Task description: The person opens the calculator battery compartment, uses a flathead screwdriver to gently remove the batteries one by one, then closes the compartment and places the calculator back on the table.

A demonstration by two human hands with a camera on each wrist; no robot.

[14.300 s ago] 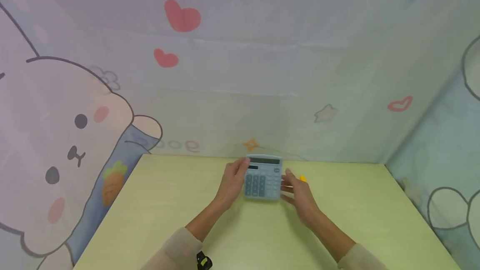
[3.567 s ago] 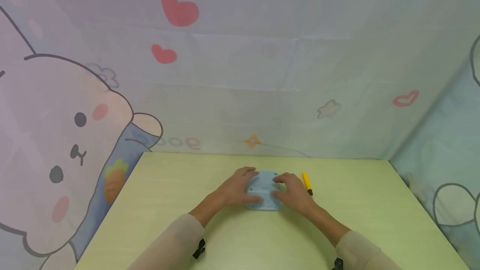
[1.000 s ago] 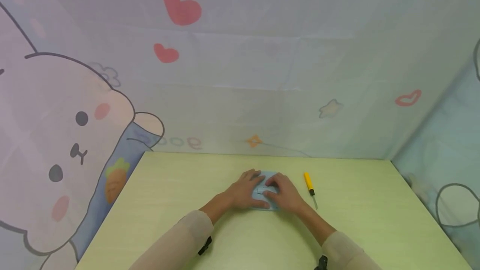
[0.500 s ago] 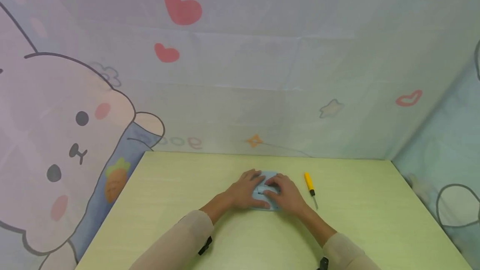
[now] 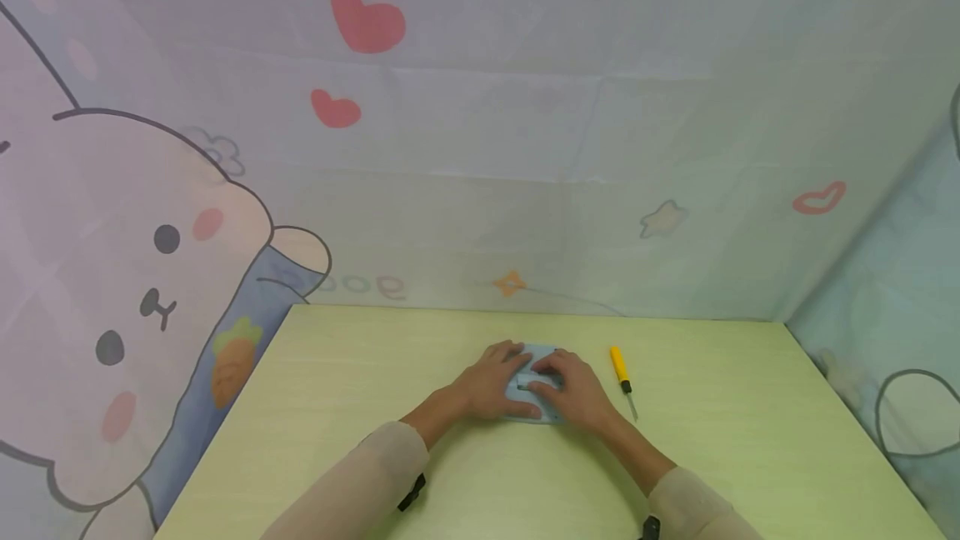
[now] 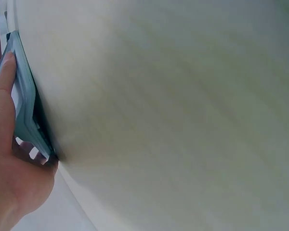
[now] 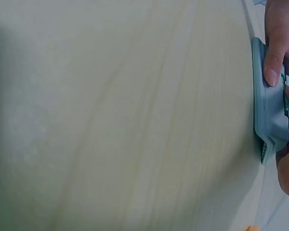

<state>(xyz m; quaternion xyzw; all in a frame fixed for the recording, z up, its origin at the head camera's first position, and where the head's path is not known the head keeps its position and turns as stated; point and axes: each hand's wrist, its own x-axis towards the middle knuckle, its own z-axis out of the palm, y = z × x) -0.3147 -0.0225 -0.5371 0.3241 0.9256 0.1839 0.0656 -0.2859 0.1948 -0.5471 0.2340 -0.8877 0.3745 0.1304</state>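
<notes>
A pale blue calculator [image 5: 542,417] lies face down on the table, its back upward. My left hand [image 5: 487,382] holds it along the left side; the thumb lies across the back near the close edge, as the left wrist view also shows, with the calculator [image 6: 25,91] beside the palm. My right hand [image 5: 573,390] bends over the right half, thumb and index finger pinching the battery cover [image 5: 531,378] at the middle. A dark slot shows at the cover's left end. In the right wrist view a green-edged opening in the calculator [image 7: 269,108] shows beside the fingers.
A screwdriver [image 5: 619,367] with a yellow and black handle lies right of the calculator, its metal tip toward the person. The pale yellow-green table [image 5: 360,373] ends at a printed cloth backdrop [image 5: 480,215] behind and on both sides.
Long before, the calculator was held face up; later it lay face down with both hands on it. Over the last second the battery cover has shifted slightly under the right fingers; the hands barely moved.
</notes>
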